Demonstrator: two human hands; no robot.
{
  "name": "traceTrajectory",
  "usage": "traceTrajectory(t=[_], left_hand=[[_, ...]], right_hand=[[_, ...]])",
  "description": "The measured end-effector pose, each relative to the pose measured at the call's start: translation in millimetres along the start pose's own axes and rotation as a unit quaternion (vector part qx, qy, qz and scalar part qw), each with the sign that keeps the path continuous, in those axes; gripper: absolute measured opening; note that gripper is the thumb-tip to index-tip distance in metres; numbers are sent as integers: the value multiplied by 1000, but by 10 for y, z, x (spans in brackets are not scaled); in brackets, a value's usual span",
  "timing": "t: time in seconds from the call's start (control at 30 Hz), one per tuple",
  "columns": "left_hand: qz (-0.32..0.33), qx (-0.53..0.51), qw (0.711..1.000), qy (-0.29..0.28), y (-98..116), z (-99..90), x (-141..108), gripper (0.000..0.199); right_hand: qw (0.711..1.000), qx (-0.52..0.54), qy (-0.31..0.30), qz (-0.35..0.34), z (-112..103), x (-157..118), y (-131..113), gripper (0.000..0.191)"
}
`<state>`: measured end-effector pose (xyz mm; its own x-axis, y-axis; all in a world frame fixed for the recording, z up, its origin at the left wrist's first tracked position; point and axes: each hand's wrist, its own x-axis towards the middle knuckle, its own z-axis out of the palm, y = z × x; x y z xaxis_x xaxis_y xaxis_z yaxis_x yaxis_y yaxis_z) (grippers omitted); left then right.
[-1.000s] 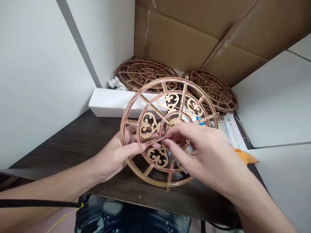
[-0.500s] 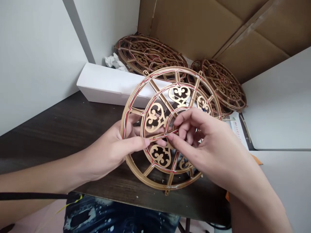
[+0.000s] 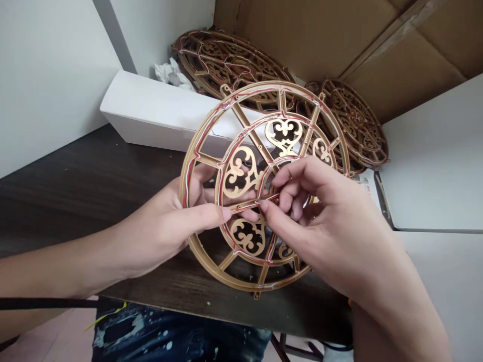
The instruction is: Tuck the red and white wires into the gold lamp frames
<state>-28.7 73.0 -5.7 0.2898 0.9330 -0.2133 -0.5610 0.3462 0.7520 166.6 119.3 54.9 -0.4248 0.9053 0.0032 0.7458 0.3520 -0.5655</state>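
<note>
A round gold openwork frame [image 3: 240, 206] with spokes, rings and scrolled cut-outs is held up, tilted, above the dark table. Red and white wires [image 3: 211, 119] run along its channels. My left hand [image 3: 188, 208] grips the frame at its left side, thumb on a spoke in front and fingers behind. My right hand [image 3: 320, 211] is at the hub with thumb and forefinger curled at the wires by the inner ring. Its fingers hide part of the hub, so how much wire they pinch cannot be made out.
Behind the frame lies a long white box [image 3: 151, 108] with crumpled white paper [image 3: 173, 74] beside it. Similar wired round frames lie in stacks [image 3: 226, 63] at the back left and back right [image 3: 354, 120]. A cardboard sheet [image 3: 302, 40] and white panels [image 3: 433, 161] enclose the table [image 3: 75, 171].
The view has shifted slightly, and the held frame appears a little higher and larger. Both hands keep their places on it, the right thumb still at the inner ring.
</note>
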Motion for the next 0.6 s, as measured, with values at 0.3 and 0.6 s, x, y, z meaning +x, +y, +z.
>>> traceTrajectory(t=[0.3, 0.6], left_hand=[[-4, -15, 1000, 1, 13, 10, -8, 40], [-5, -22, 1000, -2, -22, -16, 0, 39]], right_hand=[[996, 67, -32, 41, -28, 58, -27, 21], [995, 92, -38, 30, -6, 29, -24, 22]])
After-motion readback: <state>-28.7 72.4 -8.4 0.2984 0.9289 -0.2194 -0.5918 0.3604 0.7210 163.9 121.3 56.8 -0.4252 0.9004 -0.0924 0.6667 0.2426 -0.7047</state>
